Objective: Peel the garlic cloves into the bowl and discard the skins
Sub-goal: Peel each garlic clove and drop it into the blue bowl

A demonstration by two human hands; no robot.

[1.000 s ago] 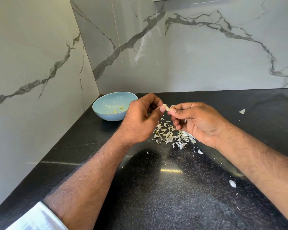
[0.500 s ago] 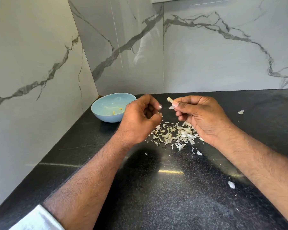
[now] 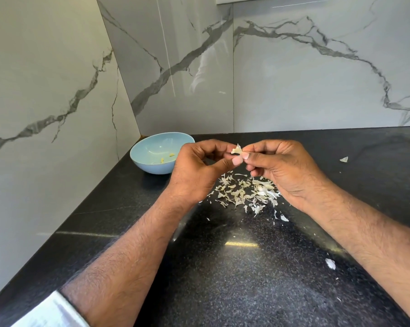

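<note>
Black speckled countertop (image 3: 234, 279) against grey-veined marble wall panels (image 3: 305, 74), white sleeve (image 3: 48, 312) at lower left.

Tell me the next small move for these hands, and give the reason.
Probably pull the hands apart to tear the loose skin off the garlic clove. The left hand and the right hand both pinch it above the skin pile, with papery skin still sticking up, so it doesn't look ready for the blue bowl.

Head view, looking down (close) at countertop (image 3: 222, 279).
</note>
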